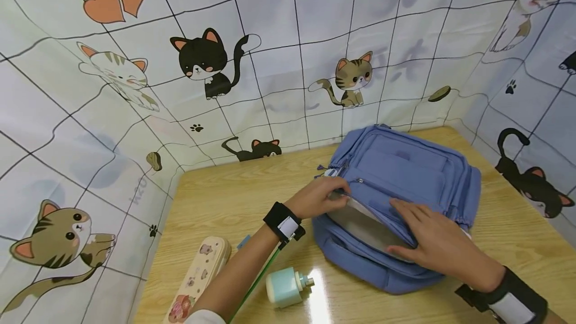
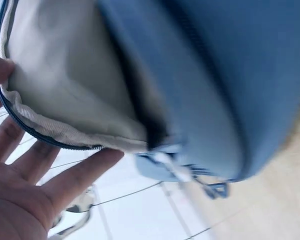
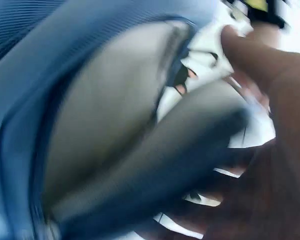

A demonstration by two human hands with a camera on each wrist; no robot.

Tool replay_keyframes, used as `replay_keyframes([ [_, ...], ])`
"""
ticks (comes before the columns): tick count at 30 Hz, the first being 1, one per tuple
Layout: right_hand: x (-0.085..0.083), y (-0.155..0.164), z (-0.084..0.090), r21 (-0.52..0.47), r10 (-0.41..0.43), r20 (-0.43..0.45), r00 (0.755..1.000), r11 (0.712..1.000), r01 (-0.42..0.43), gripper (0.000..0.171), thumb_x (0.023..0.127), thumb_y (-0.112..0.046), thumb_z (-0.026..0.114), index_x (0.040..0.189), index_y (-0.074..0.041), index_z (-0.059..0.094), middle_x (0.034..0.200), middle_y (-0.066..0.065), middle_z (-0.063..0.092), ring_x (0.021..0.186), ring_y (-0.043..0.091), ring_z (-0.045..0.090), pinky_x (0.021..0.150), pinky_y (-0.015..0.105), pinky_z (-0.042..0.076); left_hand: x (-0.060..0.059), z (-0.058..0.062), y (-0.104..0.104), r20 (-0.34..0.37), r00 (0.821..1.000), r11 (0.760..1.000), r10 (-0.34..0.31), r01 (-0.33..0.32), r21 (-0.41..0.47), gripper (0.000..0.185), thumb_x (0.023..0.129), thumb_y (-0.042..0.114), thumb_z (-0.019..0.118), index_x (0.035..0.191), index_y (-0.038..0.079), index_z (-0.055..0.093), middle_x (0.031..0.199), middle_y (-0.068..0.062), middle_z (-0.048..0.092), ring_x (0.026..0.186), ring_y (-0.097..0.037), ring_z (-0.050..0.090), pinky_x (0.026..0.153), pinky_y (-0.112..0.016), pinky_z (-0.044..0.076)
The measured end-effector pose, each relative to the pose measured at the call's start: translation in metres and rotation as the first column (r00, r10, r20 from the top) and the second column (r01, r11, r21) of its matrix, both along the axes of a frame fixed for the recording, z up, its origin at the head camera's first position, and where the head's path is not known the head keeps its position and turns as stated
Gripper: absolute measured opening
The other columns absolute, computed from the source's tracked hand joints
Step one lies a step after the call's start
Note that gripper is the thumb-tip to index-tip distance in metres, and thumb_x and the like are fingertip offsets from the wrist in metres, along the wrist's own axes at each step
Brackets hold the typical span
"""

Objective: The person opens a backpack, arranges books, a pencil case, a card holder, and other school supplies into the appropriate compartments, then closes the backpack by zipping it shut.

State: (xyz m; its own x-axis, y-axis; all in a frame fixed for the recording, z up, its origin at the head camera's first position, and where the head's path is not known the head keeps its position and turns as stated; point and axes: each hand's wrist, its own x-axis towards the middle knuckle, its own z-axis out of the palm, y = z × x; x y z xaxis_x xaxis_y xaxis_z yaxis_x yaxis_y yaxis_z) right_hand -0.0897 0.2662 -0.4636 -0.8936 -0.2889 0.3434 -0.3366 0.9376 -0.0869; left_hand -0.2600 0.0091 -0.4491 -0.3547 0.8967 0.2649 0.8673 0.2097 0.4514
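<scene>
A blue backpack (image 1: 400,164) lies on the table with its zipped mouth parted, and the pale lining (image 1: 369,226) shows inside. At the left end of the mouth, my left hand (image 1: 319,198) pinches the zippered edge; in the left wrist view the thumb is on the lining side, the fingers (image 2: 85,175) outside. My right hand (image 1: 432,239) lies against the flap with fingers extended and the thumb apart over the opening. Blur softens the right wrist view, where the fingers pass behind the flap (image 3: 155,185). The bag's depth is in shadow.
A light blue bottle (image 1: 285,287) with a nozzle lies in front of the bag. A cream pencil case (image 1: 198,279) with printed pictures sits at the left, partly behind the left forearm. Near it is a small blue item (image 1: 243,242). Cat-printed cloth (image 1: 279,79) surrounds the wooden table (image 1: 238,184).
</scene>
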Motion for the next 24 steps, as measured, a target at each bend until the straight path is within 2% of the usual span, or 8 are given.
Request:
replay_keyframes([
  [2, -0.009, -0.007, -0.003, 0.014, 0.013, -0.012, 1.000, 1.000, -0.013, 0.081, 0.074, -0.056, 0.073, 0.138, -0.012, 0.049, 0.120, 0.014, 0.064, 0.095, 0.030, 0.066, 0.068, 0.046, 0.053, 0.003, 0.008, 0.000, -0.050, 0.998, 0.999, 0.033, -0.034, -0.009, 0.014, 0.097, 0.032, 0.052, 0.105, 0.024, 0.060, 0.103, 0.013, 0.062, 0.093, 0.005, 0.055, 0.083, -0.014, 0.045],
  [4, -0.015, -0.010, -0.003, 0.020, -0.001, -0.034, 0.999, 1.000, 0.002, 0.067, 0.075, -0.040, 0.077, 0.130, -0.010, 0.055, 0.098, 0.012, 0.070, 0.071, 0.023, 0.067, 0.052, 0.038, 0.050, 0.008, 0.014, -0.003, -0.086, 0.995, 0.998, 0.058, -0.059, -0.006, 0.017, 0.098, 0.033, 0.052, 0.109, 0.024, 0.061, 0.107, 0.012, 0.062, 0.095, 0.005, 0.056, 0.083, -0.013, 0.044],
  [7, -0.022, -0.009, 0.002, 0.001, -0.051, -0.026, 0.998, 0.999, 0.051, 0.046, 0.077, -0.022, 0.077, 0.118, -0.008, 0.059, 0.066, 0.003, 0.064, 0.047, 0.011, 0.051, 0.039, 0.028, 0.034, 0.022, 0.018, -0.018, -0.132, 0.987, 0.995, 0.096, -0.096, 0.010, 0.023, 0.098, 0.032, 0.053, 0.118, 0.022, 0.059, 0.118, 0.009, 0.059, 0.106, 0.000, 0.055, 0.088, -0.014, 0.045],
  [10, -0.023, -0.004, 0.009, -0.059, -0.095, 0.001, 0.995, 0.994, 0.095, 0.040, 0.081, -0.017, 0.073, 0.116, -0.006, 0.058, 0.055, -0.001, 0.055, 0.043, 0.007, 0.044, 0.039, 0.025, 0.028, 0.041, 0.019, -0.043, -0.144, 0.983, 0.993, 0.118, -0.119, 0.000, 0.031, 0.097, 0.033, 0.053, 0.125, 0.019, 0.055, 0.126, 0.006, 0.054, 0.116, -0.005, 0.053, 0.094, -0.018, 0.045],
  [13, -0.025, 0.000, 0.016, -0.138, -0.130, -0.011, 0.991, 0.982, 0.127, 0.035, 0.085, -0.015, 0.069, 0.116, -0.005, 0.058, 0.054, -0.001, 0.055, 0.042, 0.006, 0.042, 0.040, 0.025, 0.027, 0.064, 0.013, -0.072, -0.094, 0.991, 0.987, 0.097, -0.108, -0.123, 0.045, 0.095, 0.045, 0.051, 0.133, 0.020, 0.049, 0.131, 0.007, 0.050, 0.121, -0.007, 0.050, 0.098, -0.022, 0.045],
  [18, -0.030, 0.006, 0.024, -0.229, -0.169, -0.051, 0.984, 0.961, 0.153, 0.026, 0.089, -0.015, 0.065, 0.112, -0.005, 0.058, 0.054, 0.002, 0.056, 0.042, 0.008, 0.041, 0.040, 0.027, 0.028, 0.098, -0.013, -0.109, 0.069, 0.995, 0.922, 0.072, -0.040, -0.386, 0.083, 0.082, 0.067, 0.057, 0.148, 0.025, 0.029, 0.146, 0.002, 0.038, 0.132, -0.014, 0.042, 0.099, -0.031, 0.047],
  [21, -0.033, 0.009, 0.027, -0.249, -0.170, -0.052, 0.984, 0.957, 0.152, 0.026, 0.089, -0.015, 0.065, 0.112, -0.004, 0.058, 0.056, 0.004, 0.058, 0.042, 0.008, 0.042, 0.041, 0.027, 0.029, 0.110, -0.027, -0.121, 0.142, 0.983, 0.878, 0.119, -0.038, -0.478, 0.097, 0.075, 0.070, 0.063, 0.151, 0.029, 0.019, 0.151, 0.001, 0.031, 0.136, -0.018, 0.038, 0.092, -0.033, 0.050],
  [24, -0.033, 0.011, 0.028, -0.262, -0.165, -0.035, 0.986, 0.953, 0.150, 0.025, 0.091, -0.016, 0.063, 0.112, -0.005, 0.058, 0.058, 0.003, 0.058, 0.043, 0.007, 0.042, 0.042, 0.026, 0.029, 0.117, -0.035, -0.126, 0.146, 0.972, 0.842, 0.183, -0.079, -0.535, 0.098, 0.073, 0.068, 0.066, 0.151, 0.034, 0.017, 0.151, 0.004, 0.032, 0.134, -0.018, 0.042, 0.084, -0.031, 0.052],
])
